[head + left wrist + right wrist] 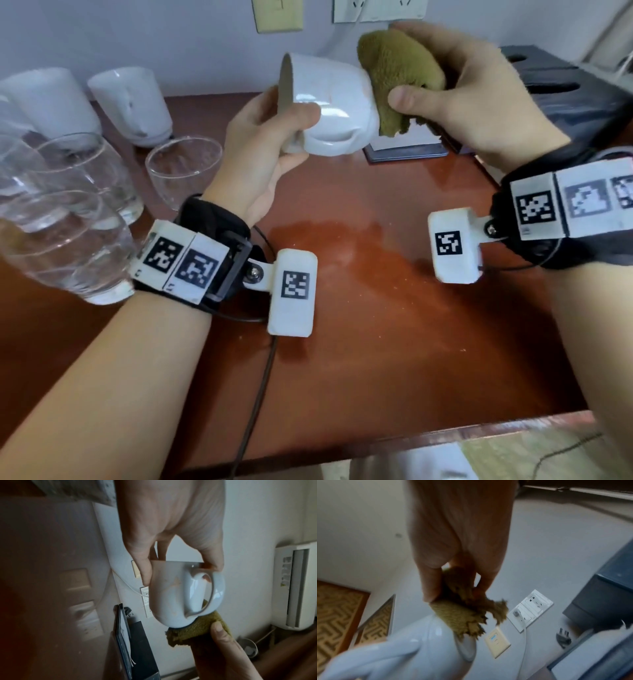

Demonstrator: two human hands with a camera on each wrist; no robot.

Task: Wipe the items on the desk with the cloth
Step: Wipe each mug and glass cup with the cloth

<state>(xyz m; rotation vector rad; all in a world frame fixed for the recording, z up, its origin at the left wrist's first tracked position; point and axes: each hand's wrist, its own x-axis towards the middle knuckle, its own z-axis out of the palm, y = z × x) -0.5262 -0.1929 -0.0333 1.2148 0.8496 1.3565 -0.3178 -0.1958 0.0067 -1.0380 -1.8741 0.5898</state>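
The cloth [399, 78] hides the white mug's [329, 113] base, upper centre. Left grip [270, 144] pinches its rim; right grip [455, 92] clutches the cloth. Lower frame: glossy reddish counter [359, 308]; sockets [376, 10] on the wall.

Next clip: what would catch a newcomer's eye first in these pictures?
First, mid-air above the reddish-brown desk: the left hand holds a white mug sideways by its rim while the right hand presses an olive-green cloth against its base. Next, at the far left of the desk, clear drinking glasses stand with two upturned white mugs behind.
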